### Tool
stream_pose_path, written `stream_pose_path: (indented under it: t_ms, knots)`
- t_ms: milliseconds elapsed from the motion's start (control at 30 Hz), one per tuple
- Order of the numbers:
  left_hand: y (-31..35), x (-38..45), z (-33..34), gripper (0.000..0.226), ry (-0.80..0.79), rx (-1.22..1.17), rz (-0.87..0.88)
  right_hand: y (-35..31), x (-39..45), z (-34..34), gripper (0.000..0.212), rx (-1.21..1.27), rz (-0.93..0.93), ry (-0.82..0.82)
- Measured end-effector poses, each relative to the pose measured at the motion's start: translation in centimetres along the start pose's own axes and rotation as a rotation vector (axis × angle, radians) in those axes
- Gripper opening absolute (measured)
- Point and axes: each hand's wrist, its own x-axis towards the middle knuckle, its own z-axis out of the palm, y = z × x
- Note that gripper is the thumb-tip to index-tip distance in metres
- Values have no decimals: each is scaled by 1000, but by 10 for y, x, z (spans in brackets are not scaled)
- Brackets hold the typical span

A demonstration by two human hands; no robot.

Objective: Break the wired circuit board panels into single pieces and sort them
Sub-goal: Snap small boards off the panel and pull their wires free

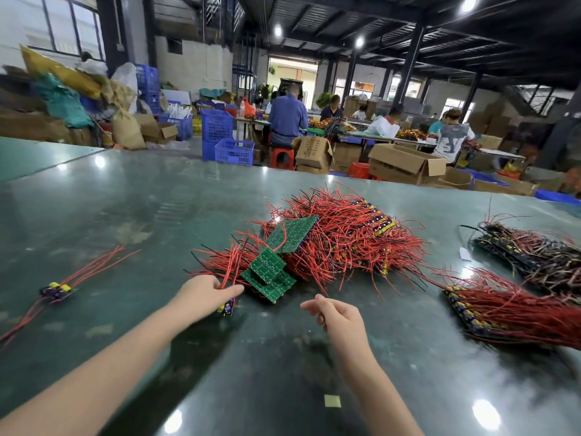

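The left hand (206, 292) pinches a single wired board (227, 306) at the frame centre; it should go to the sorted pieces (56, 289) at far left. The right hand (333, 311), fingers loosely curled, holds nothing.

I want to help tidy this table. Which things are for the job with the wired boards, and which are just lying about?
For the job:
- big pile of red-wired board panels
- small wired piece the left hand holds
- separated pieces on the left
- wired panel on the right
- dark-wired pile, far right

Just lying about:
- yellowish paper scrap
- white scrap
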Motion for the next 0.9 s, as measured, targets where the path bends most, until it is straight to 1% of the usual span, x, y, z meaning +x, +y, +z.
stream_pose_path:
  t_ms: [67,133,200,267,333,367,433,533,633,733,800,900]
  knots:
    - [5,1,6,40,44,19,-10,0,1,-2,40,15,2,12]
    - [5,-2,4,29,88,-46,-20,-1,1,-3,41,25,4,14]
    - [3,-8,0,25,163,-179,21,-1,0,-2,41,24,5,-10]
    - [7,-21,-3,24,189,-431,121,-3,-3,1,39,25,2,-72]
    - [22,-38,-2,14,117,-652,238,-6,-8,7,36,73,-10,-161]
    - [30,-44,1,11,74,-700,280,-8,-11,11,33,97,-27,-201]
    - [47,-55,12,16,12,-772,339,-10,-15,18,25,145,-66,-244]
    - [59,-61,28,27,-21,-850,384,-11,-17,20,19,224,-78,-199]
    - [54,-59,33,27,12,-891,342,-10,-15,16,12,241,-83,-144]
    - [50,-58,37,14,45,-1015,234,-6,-13,15,11,150,-135,-120]
    - [49,-58,39,11,38,-1095,163,-4,-13,17,11,112,-160,-78]
    - [50,-57,39,3,23,-1265,38,-2,-12,17,10,137,-160,-12]
